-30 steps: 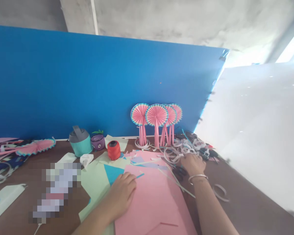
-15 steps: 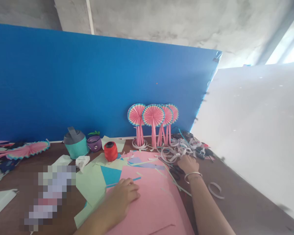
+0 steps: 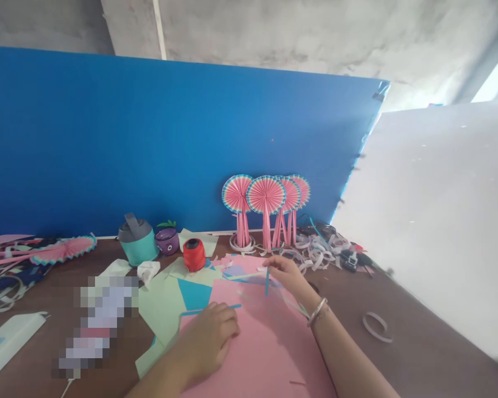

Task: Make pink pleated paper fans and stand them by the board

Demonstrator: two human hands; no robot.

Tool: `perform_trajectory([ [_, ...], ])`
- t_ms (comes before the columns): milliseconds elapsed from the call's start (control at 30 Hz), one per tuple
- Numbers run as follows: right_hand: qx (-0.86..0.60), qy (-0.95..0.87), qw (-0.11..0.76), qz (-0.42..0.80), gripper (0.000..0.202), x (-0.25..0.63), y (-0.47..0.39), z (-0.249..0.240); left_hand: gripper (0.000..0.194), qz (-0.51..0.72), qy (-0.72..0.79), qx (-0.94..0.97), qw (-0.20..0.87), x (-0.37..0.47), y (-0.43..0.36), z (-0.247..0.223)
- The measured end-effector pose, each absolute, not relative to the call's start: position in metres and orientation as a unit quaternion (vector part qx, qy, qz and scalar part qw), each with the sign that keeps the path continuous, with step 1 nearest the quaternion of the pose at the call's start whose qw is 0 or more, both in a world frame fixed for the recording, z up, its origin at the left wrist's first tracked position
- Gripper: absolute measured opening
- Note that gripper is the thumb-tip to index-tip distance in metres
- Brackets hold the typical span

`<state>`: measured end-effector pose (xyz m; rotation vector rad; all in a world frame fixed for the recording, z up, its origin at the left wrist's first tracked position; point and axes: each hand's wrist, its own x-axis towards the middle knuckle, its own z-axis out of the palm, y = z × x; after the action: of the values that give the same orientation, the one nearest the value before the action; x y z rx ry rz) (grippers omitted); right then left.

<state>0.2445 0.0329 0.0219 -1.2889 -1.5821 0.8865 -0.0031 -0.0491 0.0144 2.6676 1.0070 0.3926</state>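
Note:
A large sheet of pink paper [image 3: 274, 342] lies in front of me. On its left side rests my left hand [image 3: 211, 334], palm down with the fingers loosely bent, gripping nothing that I can see. A narrow blue paper strip [image 3: 234, 306] sticks out beyond its fingers. Over the sheet's far part, my right hand [image 3: 283, 272] pinches a second short blue strip [image 3: 267, 284] between thumb and fingertips. That strip hangs down toward the paper. Light green sheets [image 3: 161, 301] and a piece of blue paper [image 3: 195, 293] lie to the left.
Several pink folded-paper fans [image 3: 266, 196] stand against the blue partition [image 3: 170, 138]. Curled paper strips [image 3: 321, 251] are heaped at the back right. A red spool [image 3: 194, 255], a purple cup [image 3: 166, 241] and a teal container [image 3: 139, 246] stand at the back left.
My right hand has moved left and up from beside the curled strips to above the pink paper, now with a blue strip in it. My left hand stays on the sheet.

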Motion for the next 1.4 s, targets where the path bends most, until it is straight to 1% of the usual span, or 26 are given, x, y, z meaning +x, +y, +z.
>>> perform_trajectory([
  [133, -0.468, -0.628, 0.401, 0.477, 0.034, 0.225, 0.024, 0.021, 0.023, 0.144, 0.365, 0.910, 0.130, -0.004, -0.050, 0.011],
  [167, -0.465, -0.618, 0.383, 0.505, 0.034, 0.223, 0.021, 0.022, 0.023, 0.141, 0.363, 0.912, 0.131, -0.004, -0.050, 0.010],
  [267, -0.472, -0.598, 0.315, 0.566, 0.020, 0.220, 0.015, 0.030, 0.023, 0.138, 0.355, 0.914, 0.139, -0.004, -0.049, 0.010],
  [333, -0.472, -0.595, 0.292, 0.581, 0.011, 0.219, 0.012, 0.034, 0.023, 0.141, 0.355, 0.913, 0.144, -0.003, -0.049, 0.010],
  [500, -0.458, -0.601, 0.297, 0.583, 0.007, 0.218, 0.010, 0.037, 0.027, 0.149, 0.370, 0.902, 0.163, -0.002, -0.051, 0.013],
  [667, -0.462, -0.612, 0.270, 0.582, 0.009, 0.219, 0.011, 0.036, 0.029, 0.155, 0.376, 0.896, 0.180, -0.002, -0.052, 0.014],
  [833, -0.475, -0.652, 0.233, 0.543, 0.020, 0.218, 0.010, 0.039, 0.031, 0.132, 0.374, 0.900, 0.178, -0.001, -0.050, 0.014],
  [1067, -0.480, -0.662, 0.231, 0.528, 0.019, 0.215, 0.012, 0.028, 0.029, 0.146, 0.368, 0.900, 0.183, 0.000, -0.049, 0.010],
  [1133, -0.460, -0.675, 0.237, 0.526, 0.020, 0.216, 0.014, 0.021, 0.030, 0.172, 0.366, 0.895, 0.189, 0.001, -0.048, 0.008],
  [1200, -0.442, -0.684, 0.242, 0.527, 0.021, 0.217, 0.016, 0.016, 0.030, 0.223, 0.378, 0.875, 0.205, 0.004, -0.046, 0.006],
  [1333, -0.434, -0.689, 0.244, 0.526, 0.022, 0.213, 0.015, 0.013, 0.016, 0.331, 0.445, 0.801, 0.225, 0.010, -0.040, 0.005],
  [1400, -0.426, -0.694, 0.256, 0.521, 0.022, 0.208, 0.013, 0.016, 0.022, 0.356, 0.473, 0.773, 0.226, 0.012, -0.037, 0.005],
])
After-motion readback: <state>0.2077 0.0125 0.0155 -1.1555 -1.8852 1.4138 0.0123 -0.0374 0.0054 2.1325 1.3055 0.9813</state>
